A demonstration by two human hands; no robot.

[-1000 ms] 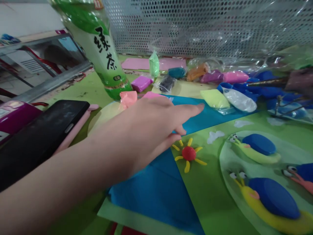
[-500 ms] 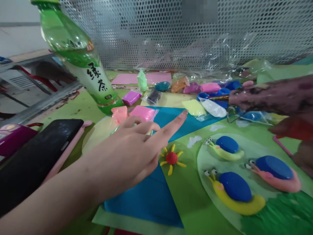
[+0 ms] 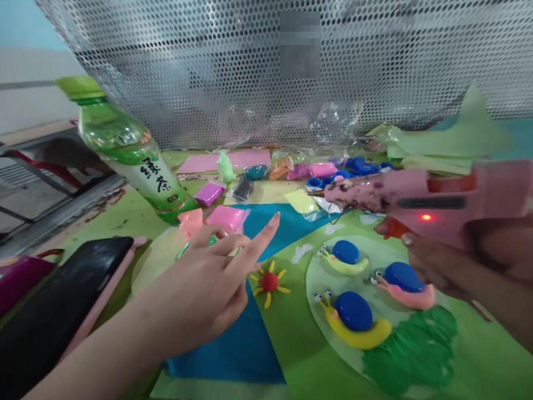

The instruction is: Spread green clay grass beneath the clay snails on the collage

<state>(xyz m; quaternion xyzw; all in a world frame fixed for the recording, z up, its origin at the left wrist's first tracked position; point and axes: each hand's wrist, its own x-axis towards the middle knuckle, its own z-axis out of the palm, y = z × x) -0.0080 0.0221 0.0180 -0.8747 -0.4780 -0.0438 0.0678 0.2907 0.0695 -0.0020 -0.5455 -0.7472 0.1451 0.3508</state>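
Observation:
My left hand point(image 3: 208, 283) hovers over the blue paper point(image 3: 245, 344) with the index finger stretched out and the other fingers loosely curled; it holds nothing. Just right of it lies a clay sun point(image 3: 269, 282), red with yellow rays. My right hand point(image 3: 458, 261) grips a pink glue gun point(image 3: 416, 200) with a red light on, its nozzle pointing left above the clay snails. Three blue-shelled snails point(image 3: 353, 316) sit on a pale green oval, beside a patch of dark green clay grass point(image 3: 412, 350).
A green tea bottle point(image 3: 125, 150) stands at the back left. A black phone in a pink case point(image 3: 62, 300) lies at the left. Several packets of coloured clay point(image 3: 266, 178) line the back, under a perforated metal screen point(image 3: 266, 66). Green paper sheets point(image 3: 437, 144) lie at the back right.
The view has tilted up. My right hand with the glue gun has come into view from the right. My left hand drew back slightly, fingers curling until the index finger alone pointed.

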